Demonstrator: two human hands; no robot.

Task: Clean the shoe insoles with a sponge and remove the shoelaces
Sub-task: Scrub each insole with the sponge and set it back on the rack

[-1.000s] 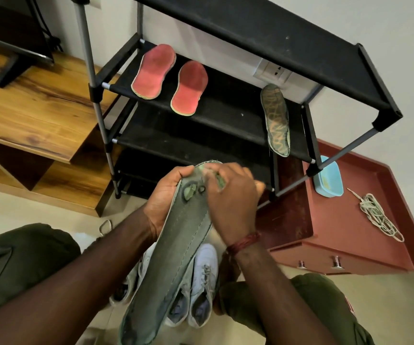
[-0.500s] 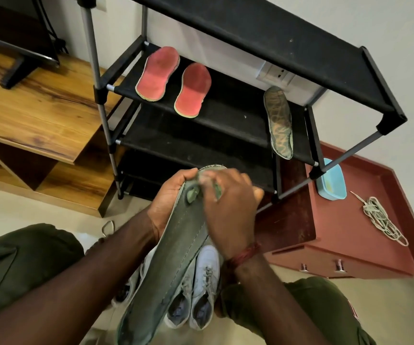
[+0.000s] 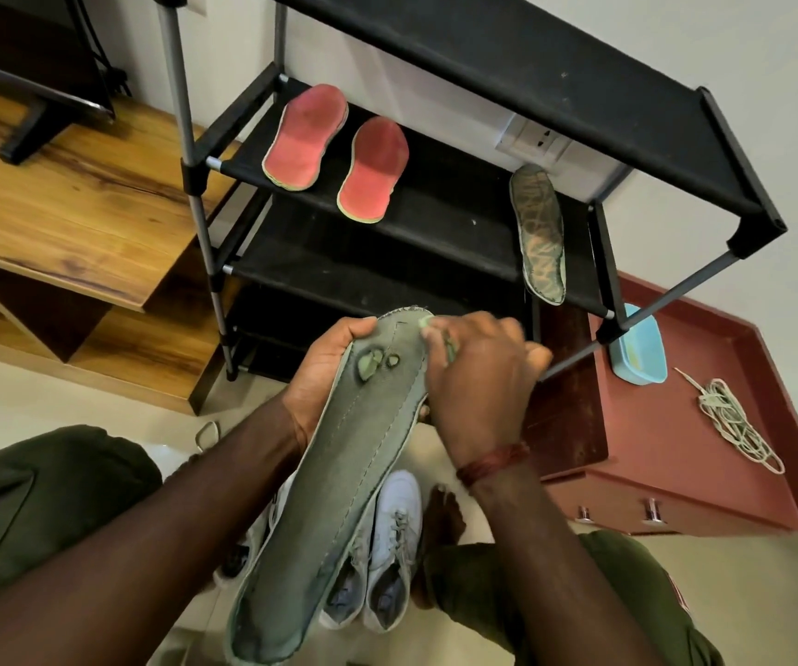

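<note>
A grey-green insole (image 3: 339, 497) is gripped at its far end by the left hand (image 3: 327, 377), thumb and fingers curled round its left edge. The right hand (image 3: 478, 382) curls its fingers over a pale green sponge (image 3: 426, 324), pressed to that end's right edge. White shoes (image 3: 394, 535) stand on the floor beneath. Beyond, two red insoles (image 3: 308, 137) and a patterned insole (image 3: 539, 233) lie on a shoe rack (image 3: 435, 218) shelf. Loose shoelaces (image 3: 728, 420) lie near the red cabinet (image 3: 651, 449)'s right edge.
</note>
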